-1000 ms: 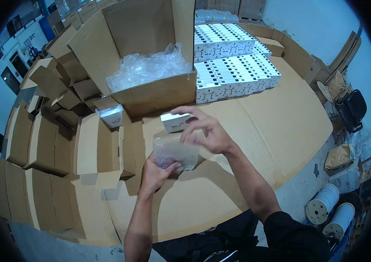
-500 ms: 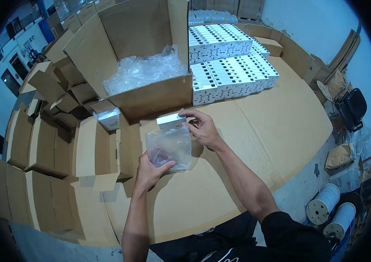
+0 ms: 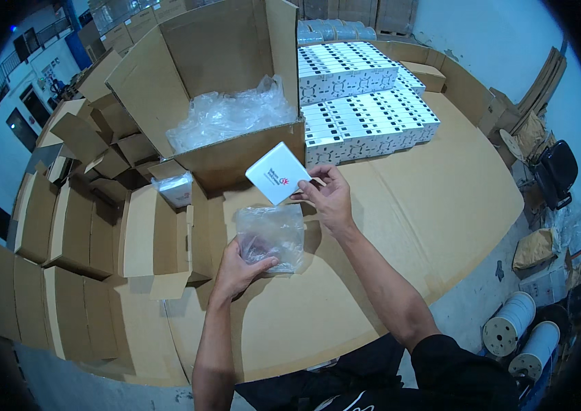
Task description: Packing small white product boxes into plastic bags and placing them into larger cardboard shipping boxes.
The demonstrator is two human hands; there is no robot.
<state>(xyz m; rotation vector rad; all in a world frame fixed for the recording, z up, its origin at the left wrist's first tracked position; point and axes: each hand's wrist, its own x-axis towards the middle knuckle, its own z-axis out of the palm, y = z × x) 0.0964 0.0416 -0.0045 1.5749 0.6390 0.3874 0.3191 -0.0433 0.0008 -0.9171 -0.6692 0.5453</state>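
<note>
My right hand (image 3: 329,198) pinches a flat white square box (image 3: 277,173) by its right corner, its printed face with a small red mark turned toward me. Just below hangs a clear plastic bag (image 3: 271,229), and my left hand (image 3: 241,269) grips it at the lower left, thumb across its front. The box is outside the bag, above its upper edge. Behind them stands a large open carton (image 3: 246,152) heaped with clear plastic bags (image 3: 232,113). To the left, a bagged white box (image 3: 176,189) sits in a smaller open carton (image 3: 141,233).
Stacks of white printed boxes (image 3: 372,127) stand at the back right on the cardboard-covered table (image 3: 434,205). More open cartons (image 3: 71,226) crowd the left side. Cable reels (image 3: 509,323) and a black chair (image 3: 556,171) are on the floor at right.
My right hand has tilted the white box up, so its broad printed face shows instead of its narrow edge. The bag stays in my left hand, nearly unmoved.
</note>
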